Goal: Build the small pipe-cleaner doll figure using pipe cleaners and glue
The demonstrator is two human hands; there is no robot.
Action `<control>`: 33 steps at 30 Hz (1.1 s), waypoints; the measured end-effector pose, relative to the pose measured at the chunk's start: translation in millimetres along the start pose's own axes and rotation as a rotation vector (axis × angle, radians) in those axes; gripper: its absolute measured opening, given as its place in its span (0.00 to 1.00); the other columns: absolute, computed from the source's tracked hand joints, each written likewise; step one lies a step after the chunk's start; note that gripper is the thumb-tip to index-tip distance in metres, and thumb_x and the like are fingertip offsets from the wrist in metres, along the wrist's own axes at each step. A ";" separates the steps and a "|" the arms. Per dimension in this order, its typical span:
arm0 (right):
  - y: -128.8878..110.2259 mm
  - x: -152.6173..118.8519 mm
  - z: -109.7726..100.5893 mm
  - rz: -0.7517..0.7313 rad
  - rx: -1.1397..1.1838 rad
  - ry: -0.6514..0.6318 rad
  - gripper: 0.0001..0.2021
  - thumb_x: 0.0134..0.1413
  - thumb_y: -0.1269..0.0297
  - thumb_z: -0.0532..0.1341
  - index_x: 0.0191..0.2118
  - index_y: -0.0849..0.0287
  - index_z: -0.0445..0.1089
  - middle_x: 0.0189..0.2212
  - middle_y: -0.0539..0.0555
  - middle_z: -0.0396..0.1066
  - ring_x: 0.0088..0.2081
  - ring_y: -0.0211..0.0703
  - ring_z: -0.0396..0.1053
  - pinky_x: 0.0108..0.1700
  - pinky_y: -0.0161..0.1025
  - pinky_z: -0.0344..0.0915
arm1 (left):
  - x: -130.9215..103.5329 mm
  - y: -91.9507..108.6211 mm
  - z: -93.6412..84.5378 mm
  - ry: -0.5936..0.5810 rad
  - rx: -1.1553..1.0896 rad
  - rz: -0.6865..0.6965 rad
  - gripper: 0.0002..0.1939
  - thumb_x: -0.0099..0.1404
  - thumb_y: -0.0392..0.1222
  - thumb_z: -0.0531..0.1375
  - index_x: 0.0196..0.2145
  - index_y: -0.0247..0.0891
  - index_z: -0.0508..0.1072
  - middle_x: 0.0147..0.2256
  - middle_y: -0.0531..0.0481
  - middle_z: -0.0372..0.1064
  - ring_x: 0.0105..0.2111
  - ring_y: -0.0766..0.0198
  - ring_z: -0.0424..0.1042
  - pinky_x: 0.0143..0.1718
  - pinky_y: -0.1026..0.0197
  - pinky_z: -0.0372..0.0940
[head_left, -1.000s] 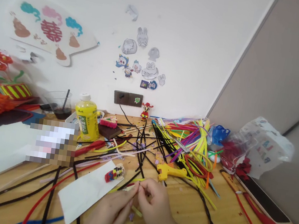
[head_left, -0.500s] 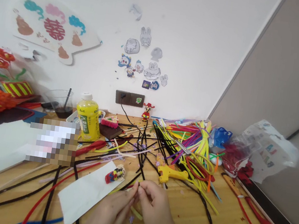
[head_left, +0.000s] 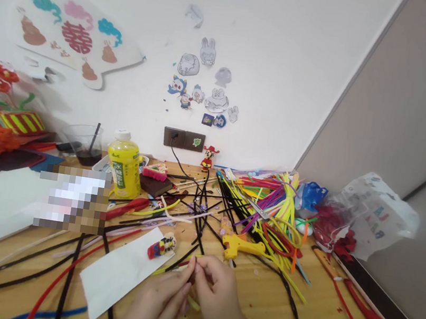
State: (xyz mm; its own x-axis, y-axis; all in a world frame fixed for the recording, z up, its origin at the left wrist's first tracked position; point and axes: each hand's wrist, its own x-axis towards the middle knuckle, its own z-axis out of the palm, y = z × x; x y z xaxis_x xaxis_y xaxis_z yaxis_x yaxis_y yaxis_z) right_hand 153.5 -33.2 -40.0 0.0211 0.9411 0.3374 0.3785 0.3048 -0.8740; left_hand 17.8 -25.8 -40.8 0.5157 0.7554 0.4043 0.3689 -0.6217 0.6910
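My left hand [head_left: 160,300] and my right hand [head_left: 217,296] meet at the front middle of the table, fingertips pinched together. Whatever sits between them is too small and too covered to name; a bit of dark stem shows at the tips. Just beyond my left hand, a small fuzzy figure [head_left: 161,246] in red, blue and yellow with a pale head lies on a white paper sheet [head_left: 115,279]. A black pipe cleaner [head_left: 182,258] runs close to my fingertips. Below them, a yellow-green strip [head_left: 193,303] is partly hidden by my hands.
A yellow glue gun [head_left: 243,246] lies beyond my right hand, before a heap of coloured pipe cleaners [head_left: 283,207] with scissors [head_left: 256,206]. A yellow drink bottle [head_left: 124,167] and a cup [head_left: 86,145] stand left. At right are a plastic bag [head_left: 382,217] and a red-handled tool [head_left: 375,318].
The view has shifted slightly, so things sit a little more to the left. Both hands keep their pinch, with only small finger movement; a dark stem now shows at the fingertips.
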 end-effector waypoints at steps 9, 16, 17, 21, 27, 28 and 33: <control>-7.9 10.4 -8.1 0.044 0.136 -0.039 0.08 0.50 0.69 0.52 0.24 0.61 0.64 0.20 0.49 0.67 0.24 0.35 0.65 0.28 0.30 0.62 | 6.8 6.3 -13.3 0.018 -0.025 -0.163 0.18 0.64 0.42 0.48 0.48 0.37 0.69 0.18 0.55 0.67 0.19 0.67 0.66 0.23 0.69 0.64; -9.6 13.3 -11.1 0.061 0.164 -0.093 0.09 0.50 0.68 0.52 0.23 0.61 0.65 0.20 0.49 0.67 0.24 0.36 0.67 0.28 0.31 0.63 | 10.9 4.3 -19.8 0.041 -0.012 -0.210 0.17 0.62 0.43 0.49 0.42 0.37 0.73 0.19 0.54 0.68 0.19 0.67 0.67 0.23 0.68 0.64; -8.8 13.8 -11.8 0.055 0.160 -0.114 0.09 0.51 0.68 0.52 0.24 0.62 0.66 0.20 0.50 0.67 0.25 0.36 0.67 0.29 0.31 0.63 | 10.8 4.2 -21.2 0.048 -0.012 -0.232 0.17 0.62 0.44 0.49 0.41 0.37 0.73 0.19 0.54 0.68 0.19 0.66 0.67 0.23 0.68 0.64; -3.0 23.3 -27.5 -0.033 -0.044 -0.091 0.10 0.54 0.68 0.50 0.29 0.62 0.68 0.23 0.51 0.69 0.27 0.37 0.67 0.31 0.32 0.62 | 10.1 4.1 -28.1 0.087 0.000 -0.328 0.15 0.61 0.44 0.49 0.38 0.37 0.73 0.18 0.54 0.68 0.20 0.65 0.68 0.23 0.67 0.65; 13.8 61.6 -92.0 0.082 -0.823 0.134 0.09 0.52 0.68 0.53 0.37 0.62 0.69 0.32 0.58 0.72 0.37 0.46 0.67 0.38 0.37 0.59 | 13.6 2.8 -33.1 0.117 0.102 -0.281 0.12 0.59 0.44 0.52 0.33 0.40 0.73 0.24 0.52 0.75 0.25 0.62 0.73 0.26 0.66 0.67; 17.6 67.1 -102.6 0.160 -0.900 0.136 0.09 0.52 0.69 0.53 0.37 0.62 0.69 0.31 0.58 0.72 0.37 0.45 0.68 0.37 0.36 0.58 | 14.1 2.7 -33.2 0.124 0.119 -0.268 0.11 0.59 0.44 0.52 0.32 0.40 0.73 0.24 0.52 0.75 0.25 0.62 0.73 0.26 0.66 0.67; 37.5 78.3 -135.9 0.337 -1.054 0.129 0.09 0.52 0.68 0.53 0.34 0.62 0.69 0.30 0.60 0.72 0.33 0.47 0.69 0.32 0.36 0.57 | 16.3 3.0 -32.9 0.153 0.150 -0.217 0.10 0.57 0.44 0.53 0.30 0.41 0.73 0.21 0.54 0.74 0.23 0.63 0.73 0.26 0.67 0.67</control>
State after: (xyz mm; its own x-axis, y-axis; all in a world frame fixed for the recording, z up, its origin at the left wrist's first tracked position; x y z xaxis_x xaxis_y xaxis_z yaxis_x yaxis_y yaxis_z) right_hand 295.1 32.0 1.2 0.3440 0.9114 0.2260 0.9302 -0.2980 -0.2144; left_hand 1.8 -8.5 -12.4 0.2938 0.8892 0.3508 0.5733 -0.4576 0.6797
